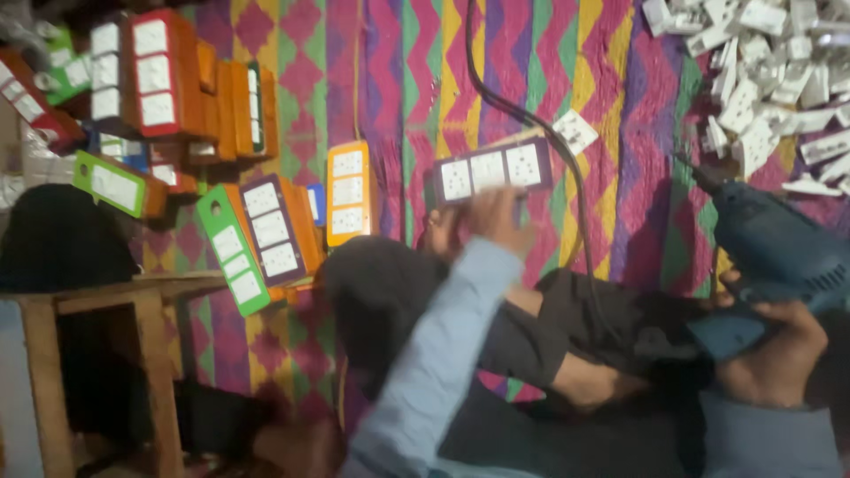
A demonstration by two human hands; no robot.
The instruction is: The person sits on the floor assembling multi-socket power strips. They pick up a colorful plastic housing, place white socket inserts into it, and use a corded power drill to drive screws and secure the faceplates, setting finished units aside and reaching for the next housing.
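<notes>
Purple socket board (492, 171) in left hand (496, 217); right hand (775, 354) grips blue drill (775, 252).

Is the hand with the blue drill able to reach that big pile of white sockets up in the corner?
Probably yes, but not freely. The right hand is wrapped around the blue drill, so its grip is taken. The white socket pile lies just beyond the drill's tip, with only bare patterned mat between them.

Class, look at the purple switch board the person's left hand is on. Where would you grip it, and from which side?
Judging by its pose, grip the purple board by its long edges near the lower-left end, coming from the near side as the left hand does. It is long and narrow, so fingers can span it, and this keeps the white sockets on its face clear.
</notes>
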